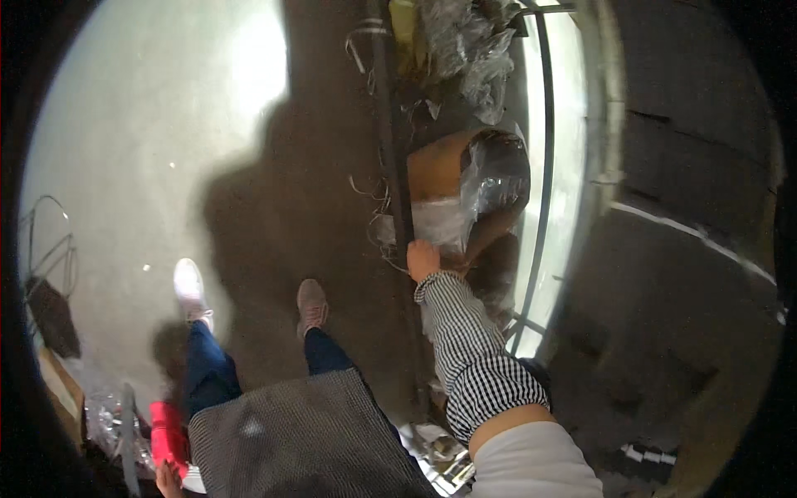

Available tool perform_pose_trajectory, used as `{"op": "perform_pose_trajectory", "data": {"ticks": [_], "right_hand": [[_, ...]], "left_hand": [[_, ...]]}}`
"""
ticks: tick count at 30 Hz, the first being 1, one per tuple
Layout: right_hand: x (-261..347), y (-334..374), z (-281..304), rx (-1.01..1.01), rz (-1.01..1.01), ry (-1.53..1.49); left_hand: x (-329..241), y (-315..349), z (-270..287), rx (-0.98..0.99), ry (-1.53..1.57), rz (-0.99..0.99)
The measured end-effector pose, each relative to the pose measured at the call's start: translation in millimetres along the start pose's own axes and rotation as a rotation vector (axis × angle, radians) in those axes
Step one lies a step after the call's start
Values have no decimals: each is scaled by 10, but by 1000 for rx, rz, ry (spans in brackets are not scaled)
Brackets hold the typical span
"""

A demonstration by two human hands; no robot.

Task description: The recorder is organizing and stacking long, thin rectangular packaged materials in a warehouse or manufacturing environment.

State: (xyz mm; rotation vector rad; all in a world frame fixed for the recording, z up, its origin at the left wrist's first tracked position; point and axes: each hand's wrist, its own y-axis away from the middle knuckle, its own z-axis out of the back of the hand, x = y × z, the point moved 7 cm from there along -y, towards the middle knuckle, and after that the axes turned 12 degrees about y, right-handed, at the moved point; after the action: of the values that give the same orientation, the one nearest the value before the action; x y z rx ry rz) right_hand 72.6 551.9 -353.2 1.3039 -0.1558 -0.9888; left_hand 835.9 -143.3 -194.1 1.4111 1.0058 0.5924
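At the lower left edge, part of my left hand (168,480) shows, its fingers closed against a bright pinkish-red object (167,433) whose kind I cannot make out. My right hand (423,260) reaches forward in a black-and-white checked sleeve cover (469,332). Its fingers are curled at a long dark rail (398,178), and what they hold, if anything, is hidden. Just beyond this hand, clear plastic wrap (436,222) lies against a brown cardboard box (436,170). Thin pale strings (383,249) hang from the rail beside the hand.
More crumpled clear plastic (486,62) lies farther along behind the rail. A wire frame (51,249) stands at the far left, with plastic-wrapped material (108,415) below it. Grey floor (124,183) stretches along the left, partly in shadow.
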Motion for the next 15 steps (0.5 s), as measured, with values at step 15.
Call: {"op": "perform_pose_trajectory", "data": {"ticks": [15], "right_hand": [[-1020,479,-642,-244,-116,161]], "left_hand": [[768,-466,-1582,-313,-143,45]]}}
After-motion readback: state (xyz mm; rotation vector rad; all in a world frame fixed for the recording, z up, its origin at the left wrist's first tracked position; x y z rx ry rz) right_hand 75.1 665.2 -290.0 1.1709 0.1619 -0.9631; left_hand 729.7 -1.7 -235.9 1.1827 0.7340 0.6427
